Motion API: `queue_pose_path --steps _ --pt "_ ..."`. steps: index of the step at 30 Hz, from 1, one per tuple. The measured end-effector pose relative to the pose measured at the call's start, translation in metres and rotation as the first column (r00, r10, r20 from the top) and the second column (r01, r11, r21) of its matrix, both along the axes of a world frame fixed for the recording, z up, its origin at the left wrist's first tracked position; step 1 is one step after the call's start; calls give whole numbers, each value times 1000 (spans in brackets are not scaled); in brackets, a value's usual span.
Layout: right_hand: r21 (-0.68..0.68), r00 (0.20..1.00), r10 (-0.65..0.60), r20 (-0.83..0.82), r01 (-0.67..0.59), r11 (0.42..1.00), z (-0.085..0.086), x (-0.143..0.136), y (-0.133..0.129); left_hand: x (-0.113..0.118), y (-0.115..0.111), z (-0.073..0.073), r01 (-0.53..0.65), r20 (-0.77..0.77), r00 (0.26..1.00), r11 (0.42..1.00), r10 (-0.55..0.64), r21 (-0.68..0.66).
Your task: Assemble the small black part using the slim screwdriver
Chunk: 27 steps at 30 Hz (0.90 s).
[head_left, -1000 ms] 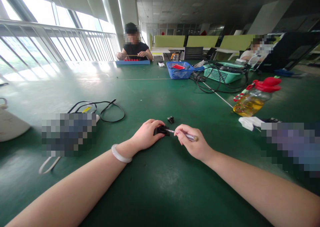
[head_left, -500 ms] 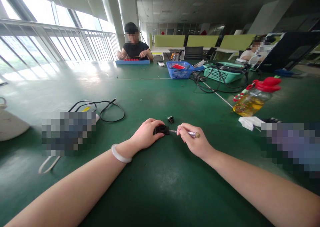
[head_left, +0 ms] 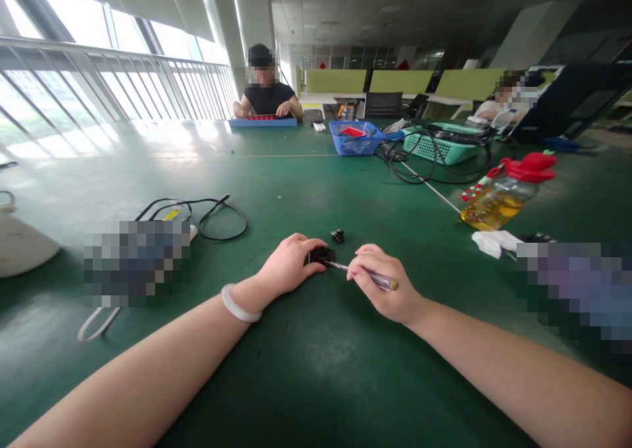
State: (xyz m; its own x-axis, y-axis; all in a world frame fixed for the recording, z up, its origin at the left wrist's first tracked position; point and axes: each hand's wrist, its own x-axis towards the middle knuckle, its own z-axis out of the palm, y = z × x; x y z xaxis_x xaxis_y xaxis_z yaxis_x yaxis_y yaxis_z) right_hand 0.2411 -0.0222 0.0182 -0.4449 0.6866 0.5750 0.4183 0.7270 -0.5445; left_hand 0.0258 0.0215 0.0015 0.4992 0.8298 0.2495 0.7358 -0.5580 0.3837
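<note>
Between the thumb and fingers of my left hand (head_left: 292, 264) is a small black part (head_left: 322, 254) with a round hollow, held down on the green table (head_left: 316, 369). My right hand (head_left: 379, 278) is closed around a screwdriver (head_left: 384, 281) with a shiny, see-through handle. The thin metal shaft points left, and its tip meets the black part near the hollow. Just beyond the hands lies a little heap of small dark pieces, probably screws (head_left: 338, 236). A white bangle circles my left wrist.
At left are a blurred-out device (head_left: 138, 257), a black cable (head_left: 244, 221) and a pale cone-shaped object (head_left: 22, 244). A red-lidded bottle (head_left: 503, 195) stands right. Blue basket (head_left: 358, 139) and green basket (head_left: 439, 147) with cables sit further back. Across the table a person (head_left: 269, 96) handles a blue tray.
The screwdriver's handle has swung toward me, so the shaft slants more, and its tip has moved from the part's right edge onto the part. My left hand holds nearly still.
</note>
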Motion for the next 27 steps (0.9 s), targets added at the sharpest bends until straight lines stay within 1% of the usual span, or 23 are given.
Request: queue_pose_path --steps 2,4,6,8,10,12,13,16,19,20,23,27 --pt "17 997 39 64 -40 999 -1 -2 0 0 0 0 -2 -2 1000 1000 2 0" --pt "3 991 56 121 -56 998 -2 -3 0 0 1 -1 -7 -1 1000 1000 7 2" --pt "-3 989 61 132 -62 998 -2 -4 1 0 1 -1 -12 -3 1000 1000 12 10" --pt "22 993 70 91 -72 997 -1 -3 1 1 0 0 -8 1 1000 1000 8 18" --pt "63 998 65 9 -65 996 0 -1 -1 2 -2 2 -4 23 1000 1000 3 25" --pt "82 996 22 -81 -15 997 2 2 -2 3 -5 4 -17 72 997 999 15 34" --pt "70 993 -16 -118 24 997 2 3 -3 3 -6 5 -33 104 994 999 28 41" --pt "-36 968 -167 -188 163 986 -1 3 0 4 -7 6 -93 184 980 993 80 67" --pt "-202 926 -305 -222 263 943 -8 2 9 3 -5 6 -166 192 971 981 144 104" --pt "-251 914 -327 -240 267 930 -11 1 13 3 -4 5 -187 176 971 976 165 116" --pt "-339 899 -341 -275 241 909 -17 2 21 1 0 2 -228 81 972 965 218 130" --pt "-413 905 -345 -250 223 883 -16 4 22 -2 2 -2 -264 -36 962 958 269 111"
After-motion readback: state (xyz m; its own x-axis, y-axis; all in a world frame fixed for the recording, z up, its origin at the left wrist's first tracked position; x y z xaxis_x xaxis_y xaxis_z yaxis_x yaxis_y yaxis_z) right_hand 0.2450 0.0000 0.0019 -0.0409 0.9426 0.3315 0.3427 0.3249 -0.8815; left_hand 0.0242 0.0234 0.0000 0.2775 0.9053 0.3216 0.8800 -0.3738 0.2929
